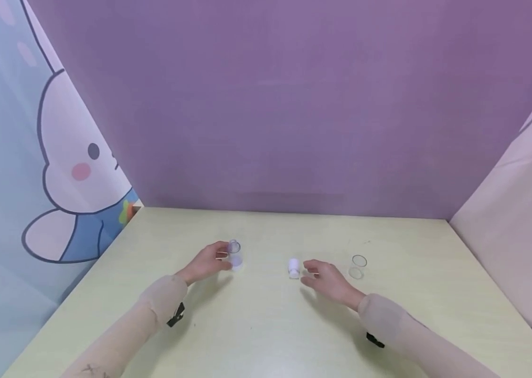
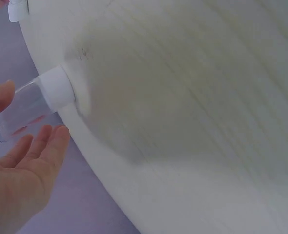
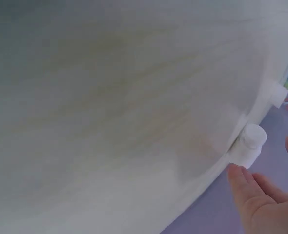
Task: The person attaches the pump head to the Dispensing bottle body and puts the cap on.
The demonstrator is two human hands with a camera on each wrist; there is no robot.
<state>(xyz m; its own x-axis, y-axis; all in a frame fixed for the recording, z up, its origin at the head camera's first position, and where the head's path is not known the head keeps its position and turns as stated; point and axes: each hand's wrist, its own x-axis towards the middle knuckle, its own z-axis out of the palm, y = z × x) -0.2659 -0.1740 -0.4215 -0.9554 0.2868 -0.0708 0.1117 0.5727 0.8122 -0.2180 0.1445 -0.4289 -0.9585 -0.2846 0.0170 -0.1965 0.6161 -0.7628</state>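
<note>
My left hand (image 1: 206,262) reaches around a clear bottle (image 2: 26,111) with a white part (image 2: 57,87) at the table end and a threaded neck at the other. Thumb and fingers lie on either side of it, spread; the left wrist view does not show whether they touch. My right hand (image 1: 329,282) is beside a small white bottle (image 1: 294,266) with a rounded white cap (image 3: 254,135). Its thumb and fingers are apart, with the fingertips (image 3: 236,170) close to the bottle's side and nothing gripped.
Right of my right hand stands a clear, cup-like container (image 1: 359,260) with a thin dark rim. All things are on a pale wooden table (image 1: 266,325). A purple panel (image 1: 285,115) rises behind it, and a curtain with a cartoon rabbit (image 1: 82,147) hangs left.
</note>
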